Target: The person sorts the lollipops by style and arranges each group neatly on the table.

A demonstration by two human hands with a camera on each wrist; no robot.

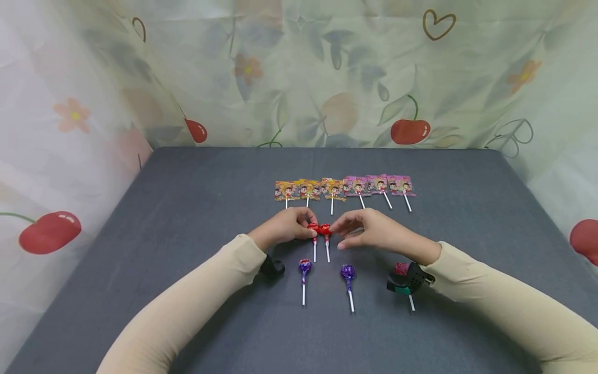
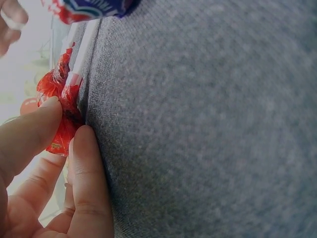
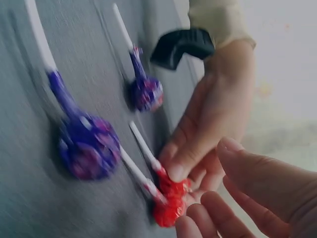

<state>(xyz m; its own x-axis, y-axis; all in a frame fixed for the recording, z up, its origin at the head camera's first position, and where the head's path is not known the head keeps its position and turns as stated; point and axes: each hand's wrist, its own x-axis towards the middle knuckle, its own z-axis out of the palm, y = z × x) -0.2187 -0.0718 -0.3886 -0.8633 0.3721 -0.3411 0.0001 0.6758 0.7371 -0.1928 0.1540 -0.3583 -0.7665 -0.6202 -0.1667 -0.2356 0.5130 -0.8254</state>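
Observation:
Two red-wrapped lollipops lie side by side mid-table, their white sticks toward the person. My left hand (image 1: pixel 286 227) pinches the left red lollipop (image 1: pixel 313 227) by its wrapped head, thumb on one side and fingers on the other, as the left wrist view shows. Just to the right, my right hand (image 1: pixel 374 229) has its fingertips right at the head of the other red lollipop (image 1: pixel 325 229). Its thumb stands apart from the loosely bent fingers. In the right wrist view, the two red heads (image 3: pixel 168 212) overlap beside the left thumb.
Nearer the person lie two purple lollipops (image 1: pixel 304 266) (image 1: pixel 348 271). A pink lollipop (image 1: pixel 402 268) is partly hidden by the right wrist's black camera (image 1: pixel 411 280). Behind the hands runs a row of flat packaged lollipops, three yellow (image 1: pixel 333 189) and three pink (image 1: pixel 357 185). A patterned curtain (image 1: pixel 299 78) borders the dark table (image 1: pixel 210 182).

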